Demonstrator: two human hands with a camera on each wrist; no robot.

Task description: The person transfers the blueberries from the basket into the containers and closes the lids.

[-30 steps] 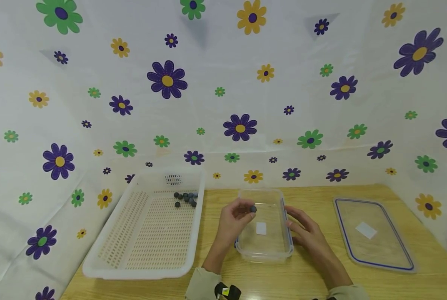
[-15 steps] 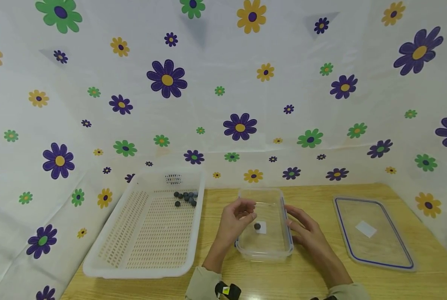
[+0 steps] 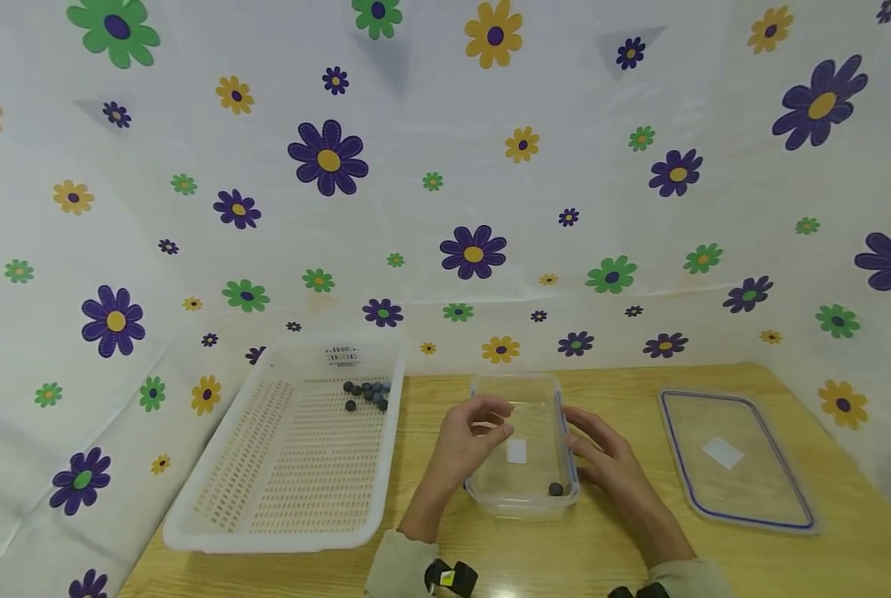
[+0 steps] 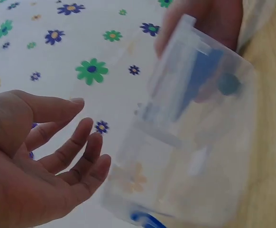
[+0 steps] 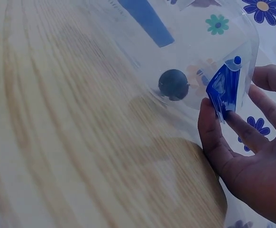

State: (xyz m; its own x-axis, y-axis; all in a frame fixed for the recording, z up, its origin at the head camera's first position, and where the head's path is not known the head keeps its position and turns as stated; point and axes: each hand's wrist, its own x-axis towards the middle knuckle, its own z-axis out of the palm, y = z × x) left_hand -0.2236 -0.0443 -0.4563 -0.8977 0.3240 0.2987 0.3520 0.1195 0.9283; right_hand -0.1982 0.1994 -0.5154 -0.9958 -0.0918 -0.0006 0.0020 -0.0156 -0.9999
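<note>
Berry (image 3: 555, 490), probably blueberry | blurred inside box (image 3: 516, 502) | left grip (image 3: 469, 442) released | right grip (image 3: 615, 461) loose against clip (image 5: 225, 88)

Two hands (image 3: 469, 436) (image 3: 611, 457); one basket (image 3: 303, 469), container (image 3: 521, 504), lid (image 3: 747, 482) — about ten berries (image 3: 556, 490).

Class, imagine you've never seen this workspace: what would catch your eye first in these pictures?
Probably the white sheet printed with purple, green and yellow flowers, rising behind the wooden table. Next, the white perforated plastic basket on the left, with small dark round balls bunched near its far right corner. Then a lone dark ball in the near right corner of the clear rectangular plastic container.
</note>
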